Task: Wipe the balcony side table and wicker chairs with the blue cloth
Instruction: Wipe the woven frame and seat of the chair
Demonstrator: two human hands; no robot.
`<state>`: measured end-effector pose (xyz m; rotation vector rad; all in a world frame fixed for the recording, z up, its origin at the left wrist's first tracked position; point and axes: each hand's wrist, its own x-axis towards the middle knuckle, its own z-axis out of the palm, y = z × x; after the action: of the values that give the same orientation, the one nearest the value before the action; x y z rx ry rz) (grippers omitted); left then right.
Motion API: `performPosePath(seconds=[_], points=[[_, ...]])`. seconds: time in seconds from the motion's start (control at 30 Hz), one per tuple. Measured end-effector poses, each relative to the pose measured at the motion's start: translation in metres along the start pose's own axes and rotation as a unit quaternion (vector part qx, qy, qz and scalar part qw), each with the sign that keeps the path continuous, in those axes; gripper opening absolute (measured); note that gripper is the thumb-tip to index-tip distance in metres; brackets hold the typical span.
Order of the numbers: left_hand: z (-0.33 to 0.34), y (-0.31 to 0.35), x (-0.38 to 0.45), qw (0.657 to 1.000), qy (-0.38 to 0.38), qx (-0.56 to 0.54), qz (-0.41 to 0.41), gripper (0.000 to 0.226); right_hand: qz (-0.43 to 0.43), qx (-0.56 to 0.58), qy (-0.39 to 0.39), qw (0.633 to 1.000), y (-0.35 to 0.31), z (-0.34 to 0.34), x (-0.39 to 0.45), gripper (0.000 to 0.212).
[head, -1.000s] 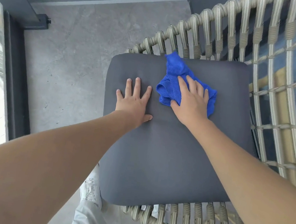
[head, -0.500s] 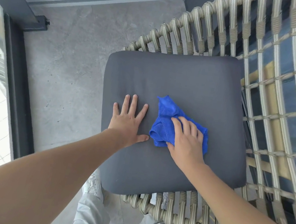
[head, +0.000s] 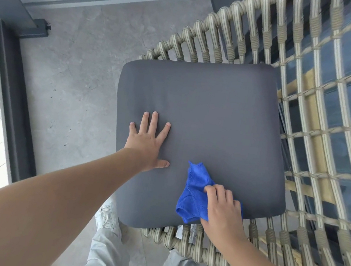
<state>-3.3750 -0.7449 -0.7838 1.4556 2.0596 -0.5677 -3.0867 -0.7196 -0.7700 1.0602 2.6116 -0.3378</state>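
both hands are on the grey seat cushion [head: 206, 119] of the wicker chair [head: 324, 115], in the one head view. left hand [head: 149, 142] lies flat with its fingers spread straight, palm pressing the cushion toward its left side, holding nothing. right hand [head: 223, 209] sits at the cushion's near edge with its fingers curled into the bunched blue cloth [head: 193, 195], pinning it against the fabric. the cloth lies on the cushion's near part, one corner pointing toward the cushion's middle and a fold hanging at the near edge, just above the woven front rim of the chair. by my reading, the step in hand is wiping the seat cushion, with the cloth at the near end of a stroke. the next move likely calls for carrying the cloth back toward the far side of the cushion in a fresh lane, with the flat hand steadying the cushion so it does not slide on the frame. the woven backrest and arms beyond the cushion look untouched from here, though that cannot be told for sure, and the side table is out of view.
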Motion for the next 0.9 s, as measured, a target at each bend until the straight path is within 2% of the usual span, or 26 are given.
performPosePath(seconds=[0.13, 0.3, 0.5, 0.63, 0.73, 0.83, 0.9], points=[[0.003, 0.001, -0.003, 1.0, 0.001, 0.006, 0.0, 0.117, 0.002, 0.071, 0.0, 0.998, 0.006, -0.015, 0.004, 0.077], [0.008, 0.001, -0.001, 1.0, 0.011, 0.017, 0.0, 0.115, 0.014, 0.146, 0.068, 0.987, 0.008, -0.062, 0.07, 0.068], [0.008, 0.005, 0.002, 1.0, 0.01, 0.017, 0.001, 0.114, 0.019, 0.133, 0.135, 0.982, -0.002, -0.112, 0.195, 0.06], [0.008, 0.007, 0.004, 1.0, 0.008, 0.015, 0.001, 0.114, 0.025, 0.112, 0.15, 0.982, -0.015, -0.135, 0.265, 0.059], [0.007, 0.008, 0.004, 1.0, 0.005, 0.007, 0.005, 0.114, 0.039, 0.102, 0.118, 0.987, -0.026, -0.141, 0.303, 0.062], [0.009, 0.008, 0.006, 1.0, 0.008, -0.002, 0.004, 0.116, 0.028, 0.092, 0.001, 0.995, -0.05, -0.129, 0.321, 0.069], [0.01, 0.006, 0.008, 1.0, 0.008, -0.006, 0.004, 0.116, 0.009, 0.062, -0.043, 0.997, -0.068, -0.115, 0.322, 0.08]])
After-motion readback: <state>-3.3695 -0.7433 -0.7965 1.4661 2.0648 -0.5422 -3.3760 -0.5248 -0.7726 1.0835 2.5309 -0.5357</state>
